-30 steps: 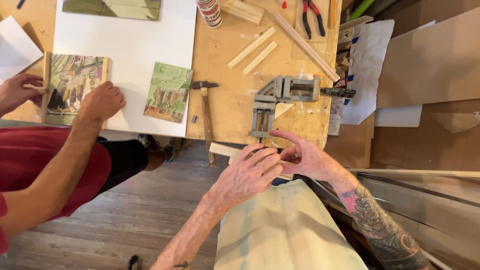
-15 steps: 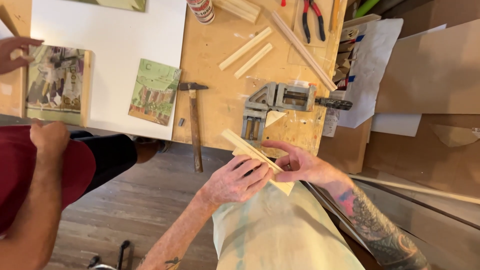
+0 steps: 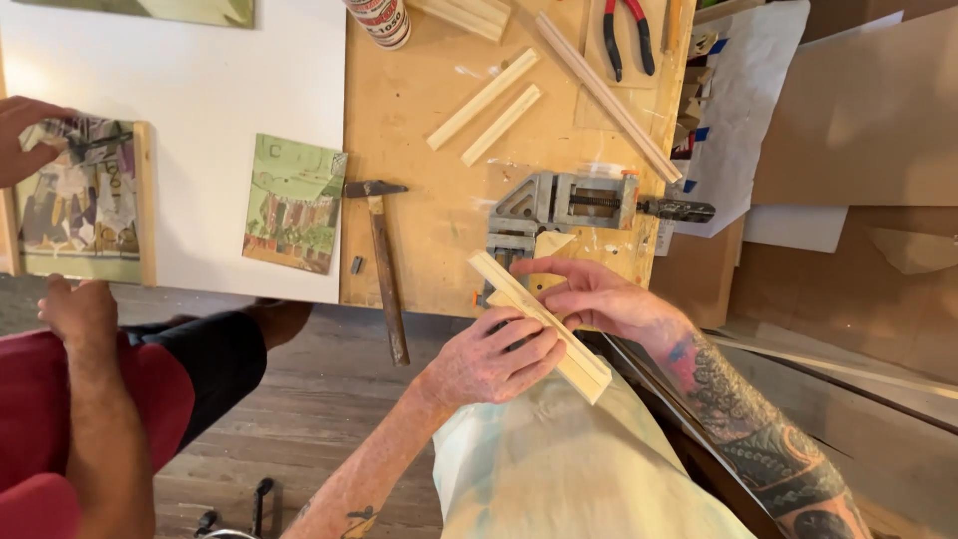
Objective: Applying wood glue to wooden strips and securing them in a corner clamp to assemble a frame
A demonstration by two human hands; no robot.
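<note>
Both my hands grip the pair of wooden moulding strips (image 3: pixel 544 324), held at the desk (image 3: pixel 429 200) edge just in front of the corner clamp (image 3: pixel 559 205). Left hand (image 3: pixel 494 359) is closed around the middle from below; right hand (image 3: pixel 599 299) pinches the upper side with its fingers (image 3: pixel 559 269). The strips lie stacked, tilted, mitred end toward the clamp. To do this well, I think: keep the ends flush and the faces tight. Hammer (image 3: pixel 384 265) lies to the left, well apart. Another person's hands (image 3: pixel 75 309) hold a collage panel (image 3: pixel 85 200).
</note>
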